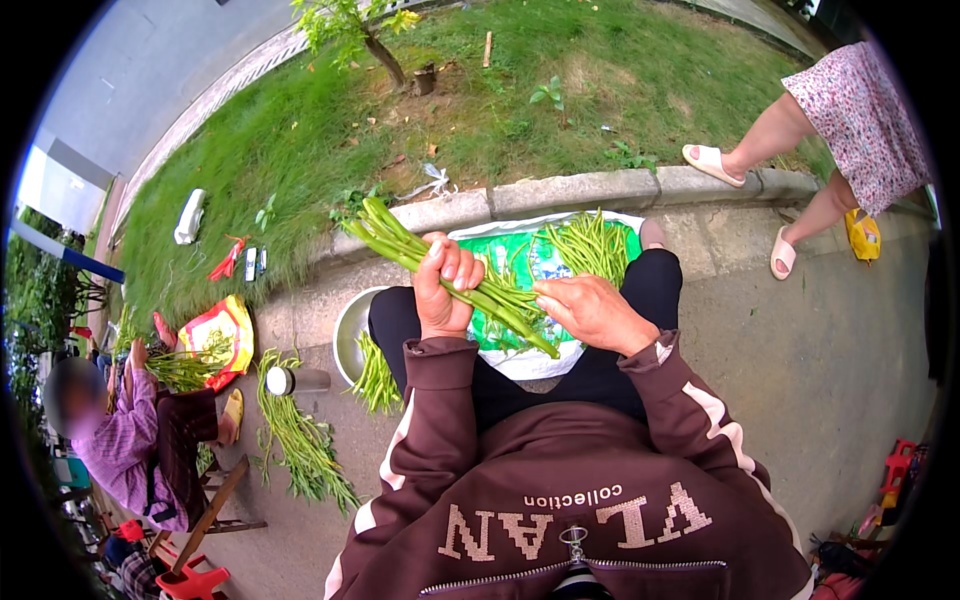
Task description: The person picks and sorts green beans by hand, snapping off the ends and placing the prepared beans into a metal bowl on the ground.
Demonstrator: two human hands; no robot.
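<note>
My left hand (446,289) is closed around a bundle of long green vegetable stems (397,244), held slanting above my lap. At the bundle's lower right part, my right hand (596,311) has its thumb and fingers together on the thin stem ends. Below the hands, a green and white plastic sack (487,244) lies spread between my feet, with a pile of thin green stems (592,244) at its far right and loose bits under the bundle. By my left knee stands a metal basin (349,330), with more cut stems (375,375) beside it.
Leafy stems (300,442) and a lidded clear jar (304,381) lie on the pavement at left. Beyond, a seated person (131,450) handles stems near a yellow and red bag (236,337). A stone kerb (574,193) borders the grass. Another person (810,142) stands at upper right.
</note>
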